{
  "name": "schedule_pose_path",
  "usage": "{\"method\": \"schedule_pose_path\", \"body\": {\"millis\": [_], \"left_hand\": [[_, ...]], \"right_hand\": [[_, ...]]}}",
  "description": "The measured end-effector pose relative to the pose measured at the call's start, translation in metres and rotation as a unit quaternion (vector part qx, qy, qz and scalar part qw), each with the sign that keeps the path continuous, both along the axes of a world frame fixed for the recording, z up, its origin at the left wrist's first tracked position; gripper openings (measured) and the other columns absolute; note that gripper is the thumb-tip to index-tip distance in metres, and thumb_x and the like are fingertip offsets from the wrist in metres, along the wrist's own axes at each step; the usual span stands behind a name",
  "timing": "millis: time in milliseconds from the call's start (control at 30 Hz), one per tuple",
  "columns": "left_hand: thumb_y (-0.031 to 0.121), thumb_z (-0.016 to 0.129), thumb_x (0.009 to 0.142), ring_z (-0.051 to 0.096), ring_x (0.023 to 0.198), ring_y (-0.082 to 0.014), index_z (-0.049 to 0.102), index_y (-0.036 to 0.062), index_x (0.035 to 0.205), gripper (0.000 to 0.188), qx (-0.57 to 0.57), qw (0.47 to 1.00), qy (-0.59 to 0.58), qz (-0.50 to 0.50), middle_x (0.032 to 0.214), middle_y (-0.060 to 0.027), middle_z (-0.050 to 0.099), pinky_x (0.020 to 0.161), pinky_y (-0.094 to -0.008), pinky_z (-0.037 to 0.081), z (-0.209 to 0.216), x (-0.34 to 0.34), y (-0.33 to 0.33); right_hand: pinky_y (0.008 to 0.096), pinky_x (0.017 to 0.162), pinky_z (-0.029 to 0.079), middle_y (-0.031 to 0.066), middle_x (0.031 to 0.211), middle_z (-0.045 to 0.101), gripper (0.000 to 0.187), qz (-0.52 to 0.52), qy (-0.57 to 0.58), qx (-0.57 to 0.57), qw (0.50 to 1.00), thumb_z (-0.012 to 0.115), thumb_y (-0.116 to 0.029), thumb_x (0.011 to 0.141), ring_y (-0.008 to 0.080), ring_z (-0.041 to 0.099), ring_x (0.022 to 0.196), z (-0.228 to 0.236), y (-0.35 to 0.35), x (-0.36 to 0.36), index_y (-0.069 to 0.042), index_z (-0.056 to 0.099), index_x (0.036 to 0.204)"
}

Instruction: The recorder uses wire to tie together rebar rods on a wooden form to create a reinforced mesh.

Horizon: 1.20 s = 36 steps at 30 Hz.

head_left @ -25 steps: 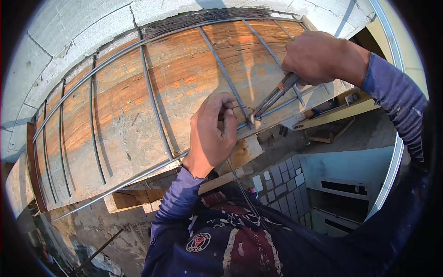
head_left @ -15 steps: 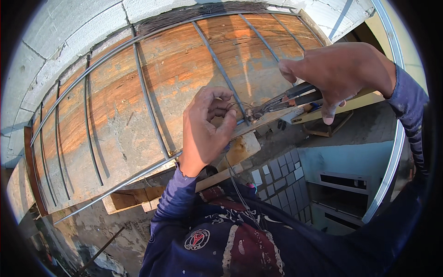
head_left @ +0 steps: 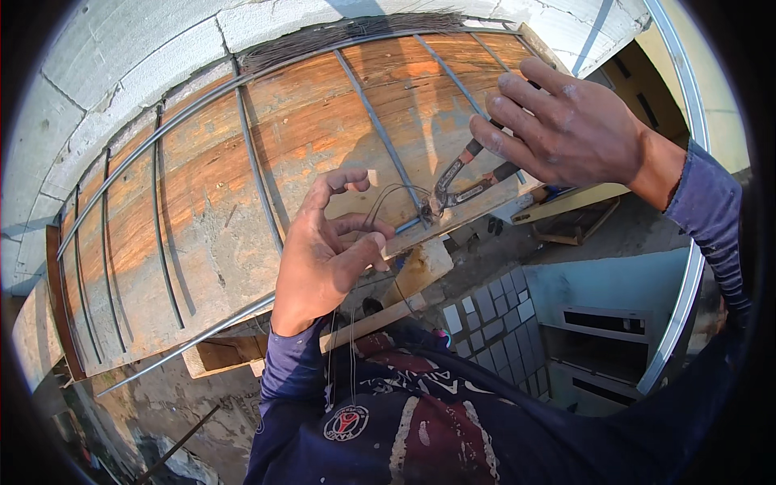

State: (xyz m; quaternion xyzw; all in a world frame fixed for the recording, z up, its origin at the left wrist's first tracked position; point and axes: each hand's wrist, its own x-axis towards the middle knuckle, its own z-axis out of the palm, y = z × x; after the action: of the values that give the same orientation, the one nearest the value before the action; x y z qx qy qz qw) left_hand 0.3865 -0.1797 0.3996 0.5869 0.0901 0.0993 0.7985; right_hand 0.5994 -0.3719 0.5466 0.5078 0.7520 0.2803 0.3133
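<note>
My right hand is closed round the dark handles of a pair of pincers. The handles stand spread apart. Their jaws sit at the joint where a crosswise steel bar meets the lower long bar, near the board's edge. Beside that joint, my left hand keeps thin tie wire between its thumb and lower fingers, with the index finger raised and curled. One wire end arcs toward the pincers; other strands hang down below the hand, in front of my shirt.
The bars lie in a grid over a stained wooden board. White blocks line its far side, with a bundle of thin wires along them. A wooden beam runs below the edge. Further down lie tiles and a blue wall.
My left hand has shifted left and toward me, away from the joint. The pincers' handles have spread and swung upward, with my right hand turned palm-down over them.
</note>
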Motion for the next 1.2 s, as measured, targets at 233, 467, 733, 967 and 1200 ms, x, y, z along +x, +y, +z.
{"method": "schedule_pose_path", "body": {"millis": [233, 467, 733, 967, 1200], "left_hand": [[-0.017, 0.061, 0.089, 0.072, 0.088, -0.0150, 0.053, -0.0032, 0.134, 0.048, 0.192, 0.979, 0.061, 0.032, 0.116, -0.0109, 0.062, 0.074, -0.0246, 0.058, -0.012, -0.027, 0.003], [-0.014, 0.062, 0.090, 0.072, 0.084, -0.0129, 0.061, -0.0047, 0.120, 0.031, 0.230, 0.970, 0.039, 0.069, 0.104, -0.0079, 0.066, 0.073, -0.0240, 0.057, -0.023, -0.016, -0.005], [-0.010, 0.064, 0.090, 0.075, 0.083, -0.0181, 0.066, -0.0034, 0.115, 0.026, 0.199, 0.974, 0.010, 0.103, 0.100, -0.0134, 0.071, 0.073, -0.0297, 0.059, -0.029, 0.001, -0.015], [-0.008, 0.062, 0.091, 0.074, 0.089, -0.0180, 0.067, -0.0052, 0.113, 0.023, 0.184, 0.979, -0.014, 0.092, 0.099, -0.0141, 0.072, 0.078, -0.0296, 0.059, -0.032, 0.028, -0.017], [-0.006, 0.061, 0.097, 0.074, 0.089, -0.0173, 0.065, -0.0065, 0.112, 0.016, 0.076, 0.991, -0.032, 0.106, 0.095, -0.0103, 0.070, 0.077, -0.0289, 0.059, -0.029, 0.027, -0.018]], "right_hand": [[0.0347, 0.094, 0.056, 0.0032, 0.088, 0.061, 0.015, -0.034, 0.002, -0.065, 0.997, 0.063, -0.029, 0.095, 0.0226, 0.068, 0.102, 0.003, 0.061, 0.018, -0.014, 0.061, 0.093], [0.0461, 0.058, 0.054, 0.0152, 0.071, 0.067, 0.020, -0.050, 0.082, -0.223, 0.970, 0.057, -0.019, 0.096, 0.0339, 0.070, 0.070, 0.003, 0.109, 0.041, -0.004, 0.065, 0.085], [0.0448, 0.075, 0.059, 0.0095, 0.075, 0.070, 0.010, -0.297, 0.074, -0.144, 0.941, 0.066, -0.019, 0.093, 0.0304, 0.074, 0.081, -0.006, 0.045, 0.030, -0.011, 0.072, 0.095], [0.0466, 0.067, 0.055, 0.0145, 0.074, 0.071, 0.025, -0.437, 0.319, -0.240, 0.806, 0.079, -0.029, 0.086, 0.0341, 0.069, 0.064, -0.002, 0.010, 0.041, -0.005, 0.078, 0.095], [0.0438, 0.073, 0.053, 0.0121, 0.086, 0.074, 0.029, -0.394, 0.480, -0.137, 0.771, 0.074, -0.024, 0.094, 0.0316, 0.070, 0.078, -0.022, -0.041, 0.036, -0.009, 0.076, 0.119]]}}
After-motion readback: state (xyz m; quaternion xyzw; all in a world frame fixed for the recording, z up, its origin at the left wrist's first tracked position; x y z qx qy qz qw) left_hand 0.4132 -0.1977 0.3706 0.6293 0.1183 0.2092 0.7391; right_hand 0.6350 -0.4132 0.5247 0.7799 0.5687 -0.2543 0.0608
